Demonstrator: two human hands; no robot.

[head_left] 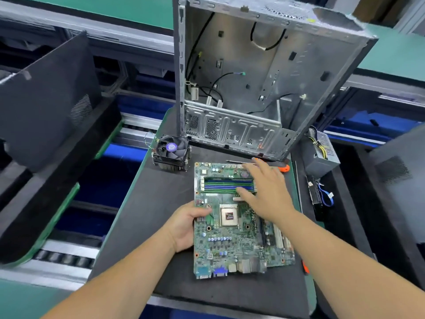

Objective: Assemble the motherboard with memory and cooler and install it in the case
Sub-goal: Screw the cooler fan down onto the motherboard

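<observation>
1. Centrally, motherboard (232,229) flat on dark mat (147,203), chip socket bare at its middle.
2. Left hand (184,229) at board's 9 o'clock edge, thumb curled over it, gripping; fingers hidden beneath.
3. Right hand (264,192) at 1 o'clock, fingers straight and spread across memory slots (225,184) (contact blurred, unclear).
4. Cooler (171,153) at 11 o'clock, apart from board.
5. Case (257,77) at 12 o'clock, open, tilted; screwdriver (285,168) mostly hidden behind right hand.

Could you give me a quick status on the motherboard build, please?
Left hand grips motherboard edge; right hand open over memory slots. Cooler not yet mounted, beside board. Case stands open behind; nothing blocking.
</observation>
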